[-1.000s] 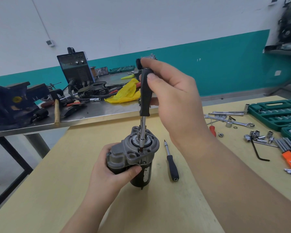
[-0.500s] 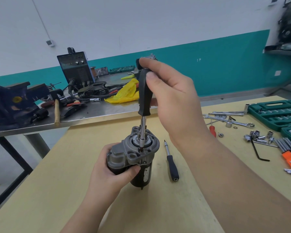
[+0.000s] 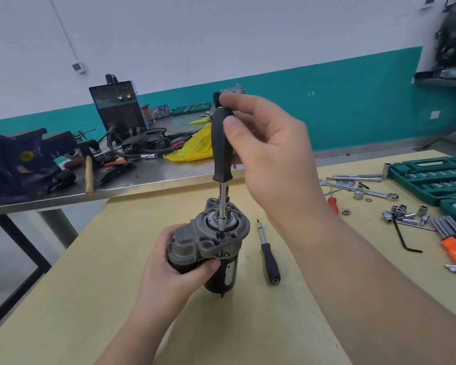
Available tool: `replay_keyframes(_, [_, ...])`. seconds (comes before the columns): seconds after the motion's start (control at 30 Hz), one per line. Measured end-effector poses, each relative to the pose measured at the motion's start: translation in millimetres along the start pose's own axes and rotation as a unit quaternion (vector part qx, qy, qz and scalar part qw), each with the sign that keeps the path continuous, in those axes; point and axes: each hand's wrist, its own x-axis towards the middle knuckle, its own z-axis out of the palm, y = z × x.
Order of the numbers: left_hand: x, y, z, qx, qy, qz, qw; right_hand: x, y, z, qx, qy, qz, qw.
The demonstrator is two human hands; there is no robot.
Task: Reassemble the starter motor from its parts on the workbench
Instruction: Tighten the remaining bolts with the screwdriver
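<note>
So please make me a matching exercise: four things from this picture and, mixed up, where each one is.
Things:
1. grey and black starter motor
2. upright black-handled screwdriver
3. spare black-handled driver
4. black L-shaped hex key

Places:
A. lying flat just right of the motor
B. gripped by the left hand
C. near the loose sockets
D. held by the right hand

Pairs: 1-B, 2-D, 3-A, 4-C

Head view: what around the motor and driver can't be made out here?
- Screw under the driver tip: too small and dark.
- Motor left side: covered by the left hand.
- Driver cap: covered by right hand fingertips.
- Motor label: too small to read.
- Top-right shelf items: blurred.
</note>
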Motion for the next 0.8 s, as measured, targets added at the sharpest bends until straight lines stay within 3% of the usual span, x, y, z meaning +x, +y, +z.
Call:
replay_keyframes(0.13, [-0.6,-1.1,-0.3,-0.001,0.003,-0.002,1.0,-0.4,0.0,-0.4,-0.034,0.01,-0.022,0.999])
replay_keyframes(0.33, [-0.9,-1.9,-0.3,-0.001,0.008,-0.004,1.0,-0.1,0.3,0.1,0.03,0.007,0.021,0.999])
replay_keyframes(0.57, [-0.5,-1.9,-0.7,-0.005,-0.001,0.0,1.0,-0.2,3.1,1.0,-0.035,0.023,-0.022,0.999])
replay_keyframes(0.8, [0.2,-0.9,0.0,-0.014,-0.002,0.002,1.0,0.1,2.3,2.4,0.004,0.016,0.024,1.0])
